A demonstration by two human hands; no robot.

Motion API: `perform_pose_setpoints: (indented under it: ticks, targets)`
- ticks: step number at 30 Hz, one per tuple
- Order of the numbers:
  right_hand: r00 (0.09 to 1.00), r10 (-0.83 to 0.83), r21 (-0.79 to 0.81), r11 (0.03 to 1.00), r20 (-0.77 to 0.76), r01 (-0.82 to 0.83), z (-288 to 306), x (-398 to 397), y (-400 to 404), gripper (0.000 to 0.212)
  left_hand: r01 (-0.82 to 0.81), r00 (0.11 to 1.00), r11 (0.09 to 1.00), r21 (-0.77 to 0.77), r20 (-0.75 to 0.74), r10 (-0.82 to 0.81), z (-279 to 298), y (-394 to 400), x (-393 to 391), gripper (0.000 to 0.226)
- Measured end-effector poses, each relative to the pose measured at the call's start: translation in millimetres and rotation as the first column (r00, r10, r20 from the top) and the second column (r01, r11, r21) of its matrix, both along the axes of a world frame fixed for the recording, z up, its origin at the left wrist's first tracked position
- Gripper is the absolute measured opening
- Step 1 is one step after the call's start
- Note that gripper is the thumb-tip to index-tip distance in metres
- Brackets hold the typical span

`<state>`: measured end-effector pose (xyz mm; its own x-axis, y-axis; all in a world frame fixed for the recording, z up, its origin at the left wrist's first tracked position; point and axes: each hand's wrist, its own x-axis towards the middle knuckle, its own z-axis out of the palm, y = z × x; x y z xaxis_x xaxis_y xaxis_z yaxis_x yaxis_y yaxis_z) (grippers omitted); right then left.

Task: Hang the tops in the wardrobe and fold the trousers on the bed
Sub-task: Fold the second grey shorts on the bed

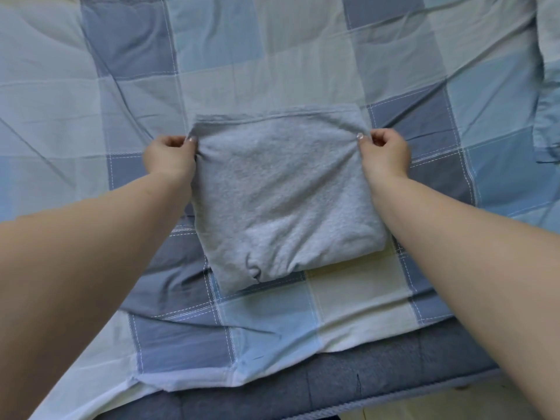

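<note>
Grey trousers nearly folded on the bed

My left hand (169,157) and right hand (383,154) pinch the far corners of the grey trousers (281,195), a compact square on the checked bedcover (272,301); I judge only squaring remains.

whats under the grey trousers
The folded grey trousers lie on the checked bedsheet, which shows all around them. The patch directly beneath, and their inner folded layers, are covered.

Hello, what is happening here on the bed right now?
A person is folding grey trousers on a checked bedsheet. The left hand and right hand each pinch a far corner of the already compact, folded bundle. A light blue garment lies at the right edge.
</note>
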<state>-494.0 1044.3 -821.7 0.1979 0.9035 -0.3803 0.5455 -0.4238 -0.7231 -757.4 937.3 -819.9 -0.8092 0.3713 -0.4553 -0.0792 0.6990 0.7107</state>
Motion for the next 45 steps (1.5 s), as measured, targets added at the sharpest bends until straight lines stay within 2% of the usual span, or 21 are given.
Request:
perform_pose_setpoints:
  ticks: [2,5,7,10,14,16,19,22,26,30,33,37,39,41,43,45]
  targets:
    - [1.000,0.021,-0.074,0.997,0.004,-0.021,-3,0,1,0.016,0.029,0.996,0.999,-0.017,0.084,-0.027,0,-4,2,0.029]
    - [0.998,0.057,-0.218,0.974,-0.019,-0.059,-4,10,-6,0.037,0.078,0.991,0.995,-0.058,0.111,-0.071,2,-26,16,0.051]
    - [0.993,0.117,-0.285,0.951,-0.019,-0.118,-5,20,-21,0.040,0.084,0.977,0.994,-0.063,0.204,-0.069,2,-51,30,0.056]
    - [0.962,0.266,-0.304,0.923,0.055,-0.238,-5,33,-46,0.045,0.134,0.925,0.991,-0.020,0.362,-0.118,0,-87,54,0.049]
    - [0.891,0.446,-0.290,0.866,0.082,-0.407,-6,44,-71,0.054,0.234,0.885,0.972,-0.003,0.415,-0.211,-1,-108,80,0.073]
    - [0.869,0.489,-0.269,0.849,0.071,-0.455,-6,47,-74,0.052,0.270,0.893,0.963,0.014,0.370,-0.256,-3,-110,82,0.070]
    - [0.878,0.473,-0.191,0.871,0.076,-0.453,-7,58,-69,0.044,0.322,0.900,0.947,0.012,0.307,-0.310,-6,-115,71,0.054]
    - [0.880,0.474,-0.258,0.854,0.031,-0.452,-10,67,-70,0.045,0.379,0.844,0.925,0.024,0.402,-0.356,-8,-120,62,0.046]
    - [0.929,0.356,-0.299,0.880,-0.098,-0.369,-12,63,-71,0.037,0.439,0.787,0.896,0.063,0.453,-0.418,-9,-112,58,0.055]
    - [0.940,0.221,-0.303,0.906,-0.260,-0.296,-5,44,-53,0.045,0.327,0.797,0.923,0.202,0.467,-0.384,-2,-87,54,0.070]
    - [0.920,0.180,-0.383,0.869,-0.348,-0.315,0,34,-47,0.046,0.219,0.804,0.952,0.213,0.513,-0.300,2,-67,55,0.054]
    - [0.885,0.022,-0.401,0.886,-0.465,-0.232,14,40,-55,0.027,0.141,0.823,0.967,0.214,0.518,-0.234,18,-58,59,0.035]
    - [0.846,-0.074,-0.421,0.888,-0.529,-0.185,27,50,-67,0.029,0.148,0.802,0.961,0.232,0.541,-0.254,30,-65,59,0.035]
    - [0.815,-0.124,-0.436,0.884,-0.567,-0.169,41,58,-83,0.029,0.166,0.774,0.953,0.251,0.566,-0.284,43,-76,60,0.046]
    - [0.801,-0.156,-0.449,0.881,-0.578,-0.152,59,64,-104,0.040,0.182,0.752,0.946,0.269,0.582,-0.310,58,-91,63,0.053]
    - [0.791,-0.189,-0.454,0.883,-0.581,-0.122,80,70,-126,0.054,0.192,0.741,0.939,0.284,0.585,-0.329,74,-106,65,0.050]
